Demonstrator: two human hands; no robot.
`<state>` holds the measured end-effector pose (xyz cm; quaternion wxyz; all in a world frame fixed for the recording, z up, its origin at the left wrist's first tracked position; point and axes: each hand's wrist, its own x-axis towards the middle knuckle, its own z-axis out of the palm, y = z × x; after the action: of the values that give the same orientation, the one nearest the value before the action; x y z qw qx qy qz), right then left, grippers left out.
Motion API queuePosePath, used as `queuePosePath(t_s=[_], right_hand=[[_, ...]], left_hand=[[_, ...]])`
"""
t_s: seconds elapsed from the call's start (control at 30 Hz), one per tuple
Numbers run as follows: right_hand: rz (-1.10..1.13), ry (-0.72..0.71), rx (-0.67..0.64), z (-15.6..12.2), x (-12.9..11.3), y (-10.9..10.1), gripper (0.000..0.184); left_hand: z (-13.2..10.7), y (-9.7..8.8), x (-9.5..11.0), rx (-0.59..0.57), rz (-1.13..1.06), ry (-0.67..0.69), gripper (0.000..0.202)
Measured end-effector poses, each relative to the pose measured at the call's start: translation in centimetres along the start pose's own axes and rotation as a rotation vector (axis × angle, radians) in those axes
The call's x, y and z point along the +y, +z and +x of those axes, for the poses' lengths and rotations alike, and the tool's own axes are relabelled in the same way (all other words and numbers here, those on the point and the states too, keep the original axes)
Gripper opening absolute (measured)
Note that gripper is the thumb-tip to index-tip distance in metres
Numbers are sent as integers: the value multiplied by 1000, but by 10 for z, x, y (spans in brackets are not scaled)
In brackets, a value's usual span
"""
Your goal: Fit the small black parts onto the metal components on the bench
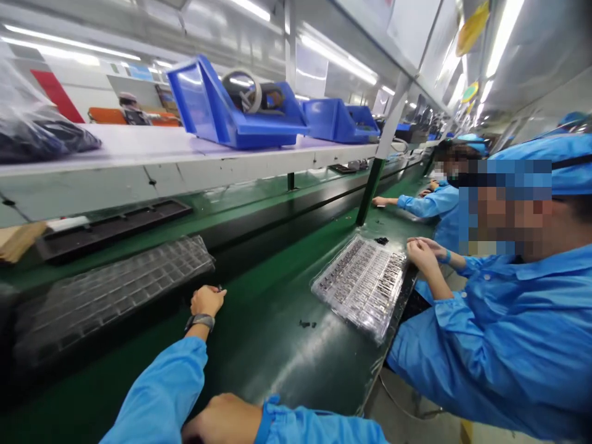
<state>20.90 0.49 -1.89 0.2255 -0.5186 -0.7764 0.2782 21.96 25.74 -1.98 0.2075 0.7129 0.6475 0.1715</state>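
Observation:
My left hand (208,301), with a dark band at the wrist, is closed in a pinch over the work surface. A small dark part (219,288) shows at its fingertips; its exact kind is too small to make out. Just to the left of that hand lies a clear plastic tray (139,280) with rows of compartments. My right hand (229,419) is low at the bottom edge, its back towards me; its fingers are blurred and largely out of the picture. Several small black parts (306,324) lie loose on the green bench (272,296).
Another clear tray (361,280), filled with small metallic parts, sits by a co-worker (499,327) in blue at the right. A green post (370,191) rises from the bench. Blue bins (240,117) stand on the white shelf (139,151). A long black tray (120,228) lies beneath.

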Motion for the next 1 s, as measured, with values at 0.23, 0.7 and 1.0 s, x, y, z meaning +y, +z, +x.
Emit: queuePosePath(t_s=[0.23, 0.7, 1.0], right_hand=[[68, 44, 55, -7, 4, -6, 21], [638, 164, 465, -3, 28, -13, 18], [1003, 231, 405, -5, 24, -20, 16]], left_hand=[[-14, -11, -11, 47, -175, -8, 31], [-52, -40, -37, -14, -582, 94, 37], [-220, -100, -107, -197, -1057, 90, 47]])
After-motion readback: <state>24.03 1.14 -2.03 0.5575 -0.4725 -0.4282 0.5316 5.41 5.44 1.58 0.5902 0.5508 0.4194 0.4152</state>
